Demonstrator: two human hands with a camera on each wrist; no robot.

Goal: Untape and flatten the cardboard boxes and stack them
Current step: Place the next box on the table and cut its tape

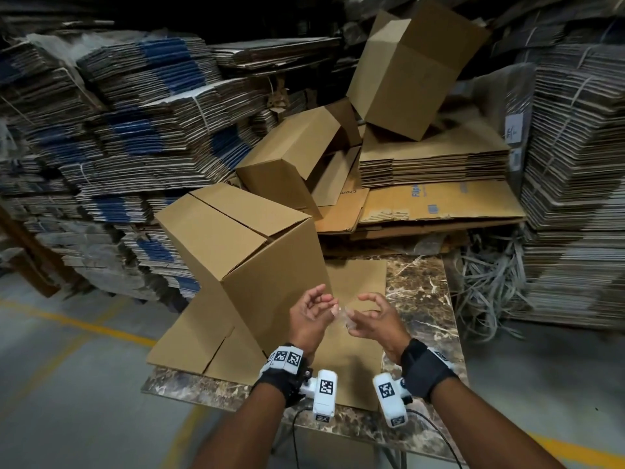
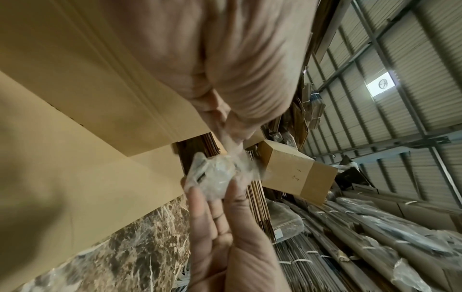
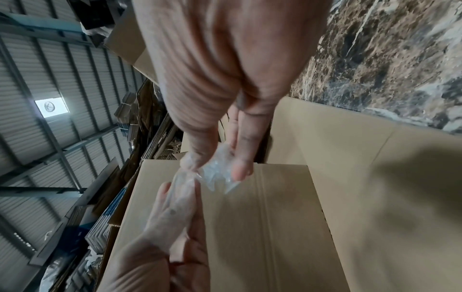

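A tall brown cardboard box (image 1: 257,252) stands tilted on the table, its top flaps folded shut along a middle seam. It rests on a flattened cardboard sheet (image 1: 358,367). Just right of the box, my left hand (image 1: 326,299) and right hand (image 1: 355,313) face each other with curled fingers. Between them they pinch a crumpled wad of clear tape (image 1: 343,314). The wrist views show the tape wad (image 2: 215,177) (image 3: 217,173) held at the fingertips of both hands, stretched into a short strand between them.
The marble table (image 1: 419,299) has floor to its left and front. Behind it lie two more unflattened boxes (image 1: 294,157) (image 1: 409,72) and a stack of flattened ones (image 1: 433,164). Tied cardboard bundles (image 1: 118,130) (image 1: 575,164) wall both sides. Loose straps (image 1: 483,286) are heaped at the right.
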